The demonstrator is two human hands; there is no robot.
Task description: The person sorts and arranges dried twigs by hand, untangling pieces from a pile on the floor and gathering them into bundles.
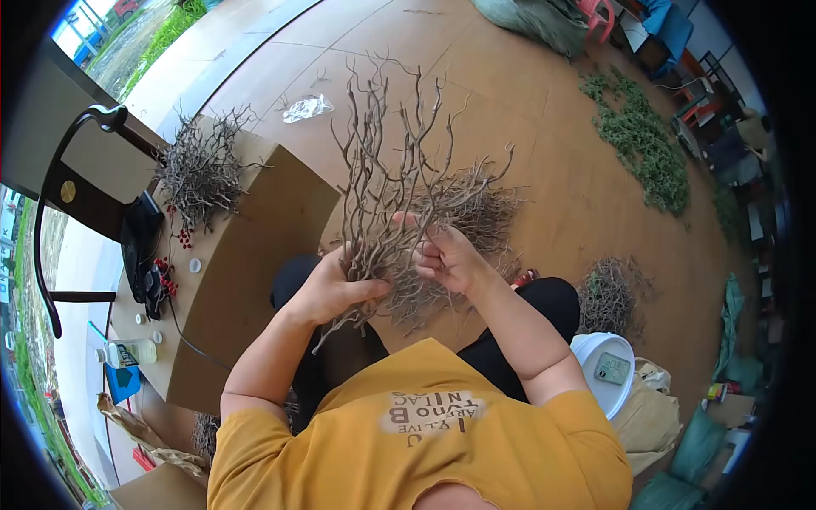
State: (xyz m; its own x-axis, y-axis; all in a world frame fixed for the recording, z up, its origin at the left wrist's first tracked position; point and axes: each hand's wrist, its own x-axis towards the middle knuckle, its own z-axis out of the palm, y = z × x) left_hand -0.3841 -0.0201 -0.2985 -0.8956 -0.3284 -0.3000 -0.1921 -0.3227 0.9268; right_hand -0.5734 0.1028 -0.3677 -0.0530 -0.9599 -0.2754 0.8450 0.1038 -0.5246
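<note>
My left hand (330, 291) is wrapped round the lower end of a bundle of bare, crooked brown twigs (374, 183), its thumb pressed across the stems. The bundle stands roughly upright in front of my lap, with forked tips spreading away from me. On its right side, my right hand (449, 259) has its fingers curled in, and a twig runs into them; the exact grip is partly hidden. Beyond the hands, a heap of similar twigs (476, 212) lies on the floor, partly covered by the bundle.
A cardboard box (263, 221) at my left bears a twig pile (200, 166), red berry sprigs (164, 276) and a bottle (132, 352). To the right are a white bucket (599, 350) with a digital display, another twig pile (608, 293) and green foliage (642, 140).
</note>
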